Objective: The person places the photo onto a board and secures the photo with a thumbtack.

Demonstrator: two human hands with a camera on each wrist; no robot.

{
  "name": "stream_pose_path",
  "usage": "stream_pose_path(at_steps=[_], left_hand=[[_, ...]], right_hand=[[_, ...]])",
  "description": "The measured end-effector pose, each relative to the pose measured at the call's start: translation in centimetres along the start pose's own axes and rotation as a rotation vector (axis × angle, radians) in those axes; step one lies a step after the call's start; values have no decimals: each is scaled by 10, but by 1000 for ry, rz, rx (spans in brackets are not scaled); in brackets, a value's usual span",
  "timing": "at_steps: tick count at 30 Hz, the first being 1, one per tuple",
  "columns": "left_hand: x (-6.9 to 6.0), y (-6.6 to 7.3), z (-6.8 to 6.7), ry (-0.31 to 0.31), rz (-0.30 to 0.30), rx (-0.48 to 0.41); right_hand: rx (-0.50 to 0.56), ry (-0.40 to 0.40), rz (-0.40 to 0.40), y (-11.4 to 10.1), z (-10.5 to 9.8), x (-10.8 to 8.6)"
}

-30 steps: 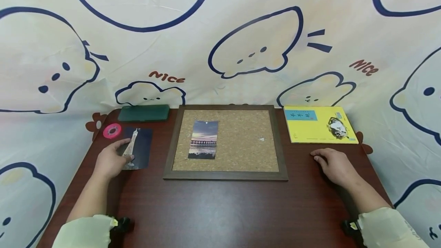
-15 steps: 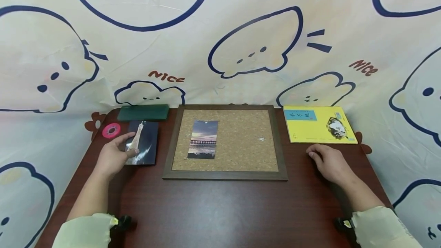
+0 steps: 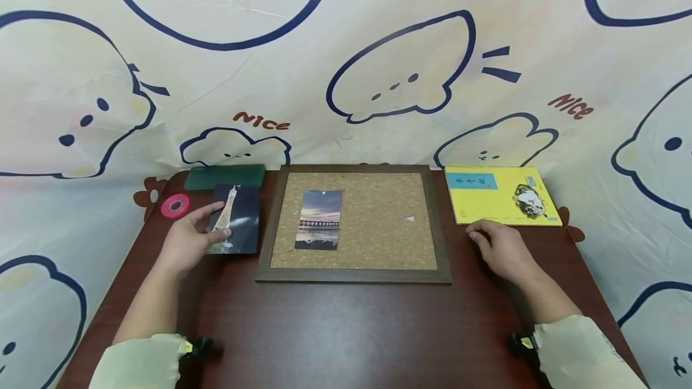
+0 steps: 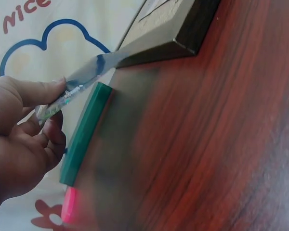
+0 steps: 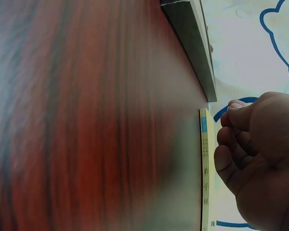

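Photo (image 3: 245, 221) being pinched by fingers of left hand (image 3: 186, 240), printed tower (image 3: 230, 202) only being shown by head cam btw; right hand (image 3: 501, 251) loosely curled, nothing being gripped.

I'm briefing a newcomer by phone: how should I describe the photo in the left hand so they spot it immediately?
Find the brown-framed corkboard on the reddish-brown table. Just to its left, the person's left hand pinches a dark photo. Its pale, tapering tower sets it apart from the pier photo on the corkboard.
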State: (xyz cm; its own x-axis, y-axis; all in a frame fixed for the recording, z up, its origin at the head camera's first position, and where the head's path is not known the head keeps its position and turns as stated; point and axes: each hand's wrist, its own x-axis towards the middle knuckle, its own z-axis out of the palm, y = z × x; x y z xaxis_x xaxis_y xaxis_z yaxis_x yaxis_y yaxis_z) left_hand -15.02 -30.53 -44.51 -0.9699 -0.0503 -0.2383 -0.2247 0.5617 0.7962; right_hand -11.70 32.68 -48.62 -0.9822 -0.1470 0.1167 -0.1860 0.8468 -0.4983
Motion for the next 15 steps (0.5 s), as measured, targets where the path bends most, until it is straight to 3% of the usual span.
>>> stream_pose_path(at_steps=[15], left_hand=[[3, 20, 20, 30, 50, 9]], right_hand=[[20, 23, -38, -16, 13, 17]])
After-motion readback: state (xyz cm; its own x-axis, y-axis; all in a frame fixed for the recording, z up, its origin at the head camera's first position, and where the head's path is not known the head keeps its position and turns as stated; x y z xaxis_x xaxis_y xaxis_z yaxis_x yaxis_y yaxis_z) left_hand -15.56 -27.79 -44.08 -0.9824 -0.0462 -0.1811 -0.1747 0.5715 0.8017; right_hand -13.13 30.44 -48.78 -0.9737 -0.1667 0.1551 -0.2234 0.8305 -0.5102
